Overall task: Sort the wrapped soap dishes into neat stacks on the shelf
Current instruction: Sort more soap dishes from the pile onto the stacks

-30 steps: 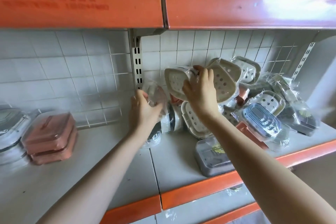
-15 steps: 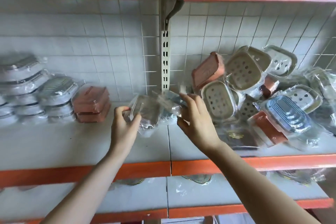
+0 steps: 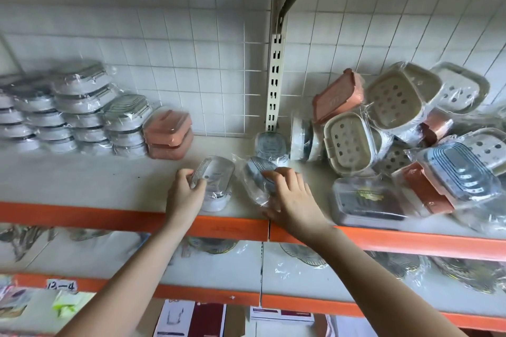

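My left hand (image 3: 186,194) grips a wrapped grey-white soap dish (image 3: 216,180) near the front of the shelf (image 3: 82,180). Just to its right, my right hand (image 3: 290,194) holds a second wrapped dish with dark ridges (image 3: 257,172), fingers curled over its top. Neat stacks of grey-white wrapped dishes (image 3: 76,112) stand at the left, with two pink dishes (image 3: 168,134) stacked beside them. A jumbled pile of beige, pink and blue wrapped dishes (image 3: 397,131) fills the right side.
A slotted upright (image 3: 275,82) runs up the tiled back wall. The shelf's orange front edge (image 3: 82,213) lies under my wrists. A dark boxed dish (image 3: 367,202) lies at the front right. Lower shelves hold more wrapped goods (image 3: 301,254).
Both hands have come down and forward from the back of the shelf, each with a wrapped dish, to the shelf's front. The camera has swung left and lower.
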